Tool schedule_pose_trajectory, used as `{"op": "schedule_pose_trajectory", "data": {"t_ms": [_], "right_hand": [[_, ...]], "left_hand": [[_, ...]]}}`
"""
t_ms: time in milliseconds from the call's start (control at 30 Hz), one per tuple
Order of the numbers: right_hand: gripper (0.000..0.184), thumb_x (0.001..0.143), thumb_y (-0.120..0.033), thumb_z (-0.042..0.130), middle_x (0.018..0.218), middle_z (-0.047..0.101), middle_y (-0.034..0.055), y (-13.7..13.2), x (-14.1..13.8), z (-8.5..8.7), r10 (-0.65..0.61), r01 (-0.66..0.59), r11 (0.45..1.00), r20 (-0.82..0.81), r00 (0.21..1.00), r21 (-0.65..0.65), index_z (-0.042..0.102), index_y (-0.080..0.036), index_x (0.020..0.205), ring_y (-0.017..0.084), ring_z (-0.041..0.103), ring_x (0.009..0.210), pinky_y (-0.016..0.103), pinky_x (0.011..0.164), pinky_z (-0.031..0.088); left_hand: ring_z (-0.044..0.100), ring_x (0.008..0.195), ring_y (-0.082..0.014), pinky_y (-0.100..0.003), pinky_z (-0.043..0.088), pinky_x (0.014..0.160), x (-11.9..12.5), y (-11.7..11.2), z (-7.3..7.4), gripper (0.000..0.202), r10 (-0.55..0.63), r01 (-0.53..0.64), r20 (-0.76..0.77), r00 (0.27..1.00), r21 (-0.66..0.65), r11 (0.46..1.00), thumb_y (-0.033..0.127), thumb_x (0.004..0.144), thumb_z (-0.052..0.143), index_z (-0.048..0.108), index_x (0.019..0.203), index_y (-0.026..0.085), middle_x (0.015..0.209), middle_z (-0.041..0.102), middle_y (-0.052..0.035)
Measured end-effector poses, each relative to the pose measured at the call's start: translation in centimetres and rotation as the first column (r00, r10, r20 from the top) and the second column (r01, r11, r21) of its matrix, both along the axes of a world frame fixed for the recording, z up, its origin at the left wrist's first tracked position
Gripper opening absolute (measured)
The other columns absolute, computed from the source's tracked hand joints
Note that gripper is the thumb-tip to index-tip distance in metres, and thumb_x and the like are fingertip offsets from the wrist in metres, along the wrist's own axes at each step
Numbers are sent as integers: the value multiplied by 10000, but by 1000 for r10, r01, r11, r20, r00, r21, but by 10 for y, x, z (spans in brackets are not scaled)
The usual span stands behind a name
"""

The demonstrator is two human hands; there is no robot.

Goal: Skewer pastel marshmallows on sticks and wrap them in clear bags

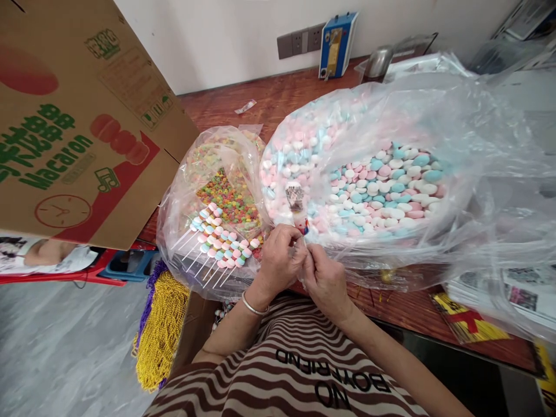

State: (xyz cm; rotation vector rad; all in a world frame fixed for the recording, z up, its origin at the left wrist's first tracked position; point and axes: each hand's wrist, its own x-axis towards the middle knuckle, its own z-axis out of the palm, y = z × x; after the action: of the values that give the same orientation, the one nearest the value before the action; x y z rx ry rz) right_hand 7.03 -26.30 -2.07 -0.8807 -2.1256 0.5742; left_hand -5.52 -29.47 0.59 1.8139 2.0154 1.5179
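My left hand [280, 258] and my right hand [324, 278] meet at the table's near edge, both closed in a pinch on a small clear wrapper [303, 246] between them. What is inside the wrapper is hidden by my fingers. Just beyond my hands lies a big clear bag of pink, white and blue round candies [382, 179]. To the left, a smaller clear bag [217, 191] holds tiny multicoloured candy pieces, and several finished candy skewers on white sticks [219, 243] lie on it.
A brown Macaron cardboard box [82, 116] leans at the left. Yellow and purple twist ties [160, 330] hang by the wooden table [282, 98]. A blue device [336, 43] stands at the wall. Printed paper [516, 295] lies at the right.
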Motion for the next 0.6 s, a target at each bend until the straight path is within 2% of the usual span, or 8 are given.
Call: {"op": "schedule_pose_trajectory", "data": {"t_ms": [67, 100, 133, 200, 267, 333, 433, 600], "right_hand": [[281, 1055, -260, 394, 592, 599, -14, 1, 2, 1, 13, -13, 1000, -16, 1000, 14, 607, -174, 894, 138, 532, 493, 265, 520, 308], [270, 1054, -258, 399, 603, 605, -13, 2, 3, 1, 21, -21, 999, -23, 1000, 27, 614, -171, 915, 138, 542, 505, 262, 525, 317], [262, 1053, -251, 402, 613, 611, -10, 2, 4, 2, 27, -26, 999, -28, 999, 43, 619, -168, 933, 139, 552, 519, 260, 533, 327], [249, 1048, -234, 414, 628, 624, 1, 3, 4, 1, 39, -36, 995, -26, 999, 92, 629, -159, 949, 141, 570, 545, 261, 551, 343], [228, 1037, -219, 438, 627, 631, 10, 2, 2, 1, 38, -37, 985, -4, 999, 169, 643, -146, 969, 147, 571, 550, 271, 566, 347], [206, 1026, -206, 464, 615, 631, 14, 2, -1, 1, 33, -36, 966, 15, 999, 257, 653, -135, 980, 149, 553, 536, 281, 571, 341], [203, 1023, -196, 460, 599, 620, 10, 1, -4, 2, 43, -50, 951, 29, 999, 304, 646, -141, 962, 151, 534, 524, 283, 571, 331], [277, 1046, -219, 382, 579, 579, 2, 0, -4, 0, 25, -33, 967, 37, 999, 251, 601, -166, 884, 150, 515, 519, 273, 546, 304]], "left_hand": [[555, 780, -147, -279, 455, 762, -2, 1, -2, 62, 18, -22, 275, 961, 11, 1000, 152, 880, 590, 577, 858, 208, 824, 587, -11], [565, 808, -146, -280, 463, 788, -3, 3, -2, 33, 7, -23, 439, 899, 31, 999, 178, 879, 607, 589, 877, 205, 847, 590, -13], [577, 840, -146, -281, 471, 813, -4, 5, -1, 42, -26, -15, 598, 801, 63, 998, 210, 873, 628, 600, 904, 204, 878, 598, -17], [602, 896, -146, -284, 483, 850, -7, 10, 3, 154, -126, 3, 836, 533, 147, 989, 279, 854, 669, 615, 979, 208, 958, 619, -25], [624, 899, -143, -293, 492, 862, -9, 16, 10, 242, -195, 19, 941, 276, 197, 980, 349, 843, 696, 620, 1032, 219, 1010, 637, -26], [632, 853, -131, -306, 499, 870, -9, 20, 19, 293, -217, 57, 970, 110, 212, 976, 374, 830, 727, 622, 1058, 223, 1000, 641, -15], [566, 688, -73, -286, 499, 860, -3, 22, 28, 338, -219, 122, 975, 19, 216, 969, 295, 808, 770, 627, 1104, 219, 811, 564, 46], [470, 599, -54, -287, 507, 860, 17, 21, 27, 461, -145, 101, 987, 71, 137, 985, 297, 780, 797, 608, 1192, 212, 722, 466, 79]]}}
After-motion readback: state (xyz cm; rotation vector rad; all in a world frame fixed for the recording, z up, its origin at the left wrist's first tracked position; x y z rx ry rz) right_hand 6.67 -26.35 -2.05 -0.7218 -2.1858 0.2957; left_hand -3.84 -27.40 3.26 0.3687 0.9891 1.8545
